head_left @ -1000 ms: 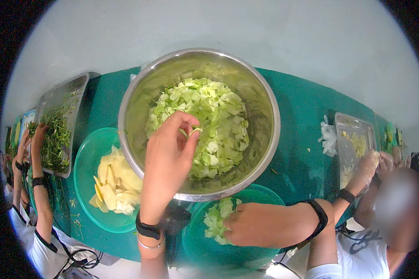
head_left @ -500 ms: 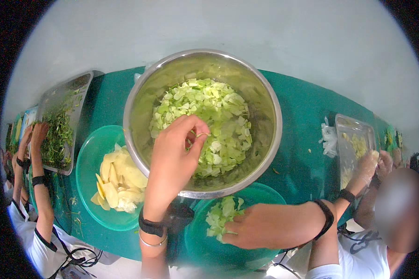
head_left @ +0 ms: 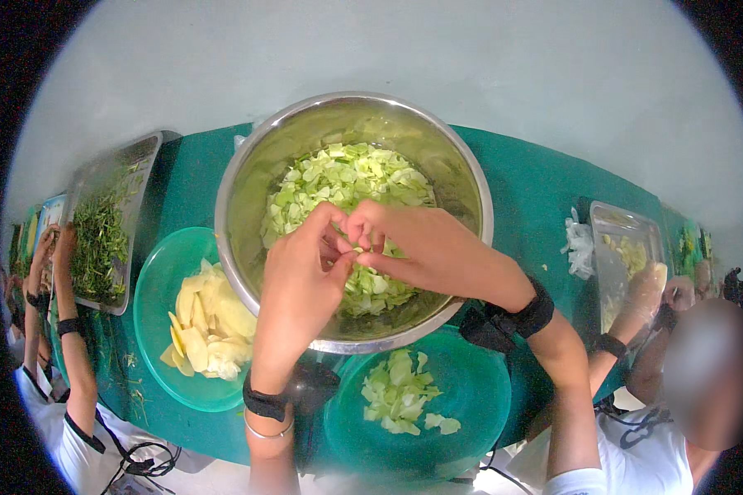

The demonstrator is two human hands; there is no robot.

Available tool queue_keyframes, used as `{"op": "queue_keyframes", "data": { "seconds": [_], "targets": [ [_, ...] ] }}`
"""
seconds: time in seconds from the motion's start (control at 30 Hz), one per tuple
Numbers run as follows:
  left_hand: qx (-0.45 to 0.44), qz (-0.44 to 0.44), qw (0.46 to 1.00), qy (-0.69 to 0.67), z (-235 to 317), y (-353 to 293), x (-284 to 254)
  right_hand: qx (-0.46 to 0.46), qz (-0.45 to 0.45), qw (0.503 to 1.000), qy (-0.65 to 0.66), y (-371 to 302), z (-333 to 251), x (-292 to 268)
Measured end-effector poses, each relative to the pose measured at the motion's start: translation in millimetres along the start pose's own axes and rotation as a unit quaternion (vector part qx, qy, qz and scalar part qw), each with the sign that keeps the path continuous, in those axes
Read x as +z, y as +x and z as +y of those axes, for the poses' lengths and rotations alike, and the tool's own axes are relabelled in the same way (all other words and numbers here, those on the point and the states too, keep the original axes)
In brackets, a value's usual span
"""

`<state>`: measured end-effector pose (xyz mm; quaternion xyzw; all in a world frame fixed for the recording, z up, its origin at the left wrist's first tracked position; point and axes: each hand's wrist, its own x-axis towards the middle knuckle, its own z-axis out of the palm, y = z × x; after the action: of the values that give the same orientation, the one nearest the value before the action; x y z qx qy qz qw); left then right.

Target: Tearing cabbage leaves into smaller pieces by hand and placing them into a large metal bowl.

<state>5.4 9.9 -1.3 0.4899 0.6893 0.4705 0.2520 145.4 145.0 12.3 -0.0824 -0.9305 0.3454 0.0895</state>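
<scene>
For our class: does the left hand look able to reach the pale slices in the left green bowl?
Probably yes: the left hand is nearby, and the pale slices lie uncovered from above; only the steel bowl overlaps their green bowl at one edge.

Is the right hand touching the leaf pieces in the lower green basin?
Apart. The head view shows the right hand over the steel bowl, whose near rim lies between it and the leaf pieces.
</scene>
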Motion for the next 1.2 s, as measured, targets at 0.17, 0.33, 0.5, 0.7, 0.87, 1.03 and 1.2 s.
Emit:
{"op": "queue_keyframes", "data": {
  "seconds": [0.17,0.33,0.5,0.7,0.87,1.03,1.2],
  "targets": [
    [-0.001,0.003,1.000,0.006,3.2,-0.2,-2.1,0.008,0.014,0.999,0.047,1.3,5.6,1.0],
    [-0.029,-0.021,0.996,-0.087,1.1,1.9,-1.5,-0.010,0.030,0.999,0.011,0.9,7.6,-3.7],
    [-0.036,0.004,0.997,-0.072,4.1,2.1,-3.2,-0.042,0.060,0.996,0.058,3.3,6.6,1.6],
    [-0.040,0.013,0.998,-0.047,1.3,1.7,-1.6,-0.034,0.017,0.998,-0.046,-5.2,32.1,-33.5],
    [-0.029,0.003,1.000,0.006,2.9,0.8,-0.7,0.011,-0.166,0.969,-0.181,-7.9,61.7,-29.8],
    [-0.036,-0.010,0.998,0.041,4.2,0.8,-3.4,0.037,-0.191,0.939,-0.284,0.2,62.8,-24.4],
    [-0.012,-0.010,0.998,0.062,2.4,0.6,-0.5,0.009,-0.127,0.919,-0.373,-5.6,72.8,-23.0]
  ]
}}
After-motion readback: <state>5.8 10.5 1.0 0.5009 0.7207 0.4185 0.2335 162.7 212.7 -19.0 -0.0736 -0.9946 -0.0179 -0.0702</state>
